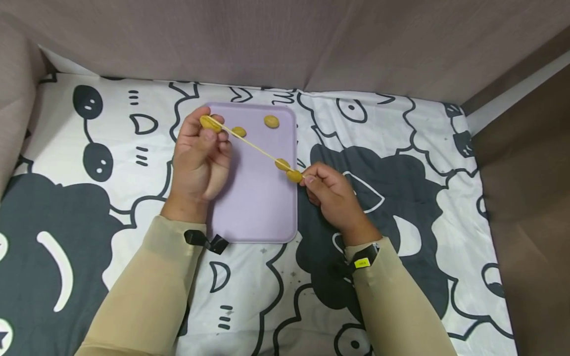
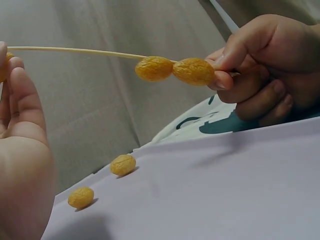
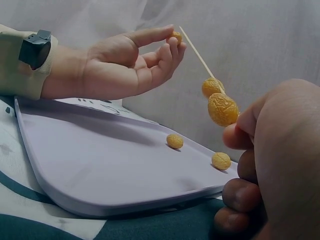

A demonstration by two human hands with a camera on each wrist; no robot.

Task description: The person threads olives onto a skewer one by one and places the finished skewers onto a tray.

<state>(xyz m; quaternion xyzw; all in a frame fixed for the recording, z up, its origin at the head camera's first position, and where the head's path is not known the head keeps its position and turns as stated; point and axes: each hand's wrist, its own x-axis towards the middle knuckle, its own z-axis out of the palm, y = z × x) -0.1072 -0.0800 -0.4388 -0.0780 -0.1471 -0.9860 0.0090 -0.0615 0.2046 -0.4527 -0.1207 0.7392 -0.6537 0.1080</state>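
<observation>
My left hand (image 1: 198, 165) pinches a wrinkled yellow fruit (image 1: 210, 123) between thumb and fingertips above the tray's far left corner. In my right hand (image 1: 334, 198), the end of a thin wooden skewer (image 1: 251, 145) is pinched between thumb and forefinger. Two similar fruits, one (image 2: 154, 68) beside the other (image 2: 194, 71), are threaded on the skewer, close to the right fingertips. From there the bare stick slants toward the left hand, its pointed tip close to the held fruit in the right wrist view. Most of the held fruit is hidden by fingers in the left wrist view.
Under the hands lies a pale purple tray (image 1: 254, 212) with a low rim. Two loose yellow fruits, one (image 1: 271, 121) right of the other (image 1: 239, 132), rest near its far end. A patterned black-and-white cloth (image 1: 147, 128) spreads beneath, with grey-brown fabric (image 1: 285, 44) behind.
</observation>
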